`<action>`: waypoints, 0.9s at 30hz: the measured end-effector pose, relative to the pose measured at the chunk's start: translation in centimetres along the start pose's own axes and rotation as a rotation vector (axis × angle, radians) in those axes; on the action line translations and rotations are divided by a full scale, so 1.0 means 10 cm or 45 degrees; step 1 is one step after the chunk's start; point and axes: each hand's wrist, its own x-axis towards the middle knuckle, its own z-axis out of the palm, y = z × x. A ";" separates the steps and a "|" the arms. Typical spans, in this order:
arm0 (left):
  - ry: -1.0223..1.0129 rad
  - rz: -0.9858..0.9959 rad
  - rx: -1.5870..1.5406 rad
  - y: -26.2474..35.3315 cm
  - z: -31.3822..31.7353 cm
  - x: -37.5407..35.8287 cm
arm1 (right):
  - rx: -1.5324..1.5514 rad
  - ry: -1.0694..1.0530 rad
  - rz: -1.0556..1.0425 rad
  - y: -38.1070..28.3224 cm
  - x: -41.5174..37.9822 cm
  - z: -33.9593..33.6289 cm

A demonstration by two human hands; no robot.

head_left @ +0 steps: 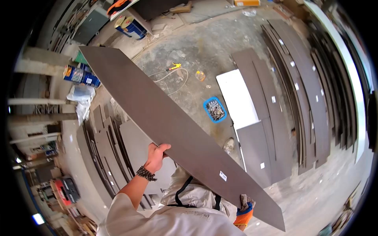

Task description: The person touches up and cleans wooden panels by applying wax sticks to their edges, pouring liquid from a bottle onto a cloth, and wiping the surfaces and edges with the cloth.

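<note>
A long grey-brown panel [157, 106] stretches diagonally across my front, from the upper left to the lower right. A small white label [223, 176] sticks to its face near my body. My bare left hand [157, 156], with a dark beaded bracelet [146, 173] on the wrist, is closed on the panel's near edge, thumb on top and the other fingers mostly hidden beneath. Toward the lower right end, my right hand [246, 208] wears an orange and grey work glove and grips the same edge.
Stacked brown panels [299, 90] stand to the right, beside a white panel [238, 96]. More panels [106, 153] lean at the left. On the floor are a blue basket [215, 109] of small metal parts, a yellow air gun [174, 67] with its hose, and blue cans [132, 28].
</note>
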 end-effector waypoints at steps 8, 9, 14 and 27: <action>0.096 -0.013 -0.432 -0.44 -1.64 0.07 | -1.563 -0.614 -0.837 -0.48 0.01 0.71; 0.145 -0.025 -0.489 -0.48 -1.82 0.04 | -1.308 -0.565 -0.706 -0.53 -0.03 0.89; 0.348 -0.106 -0.762 -1.09 -2.57 -0.26 | -1.213 -0.518 -0.623 -1.09 -0.40 1.74; 0.980 -0.235 -1.446 -2.26 -2.63 -1.68 | -1.010 -0.899 -0.070 -1.94 0.47 3.84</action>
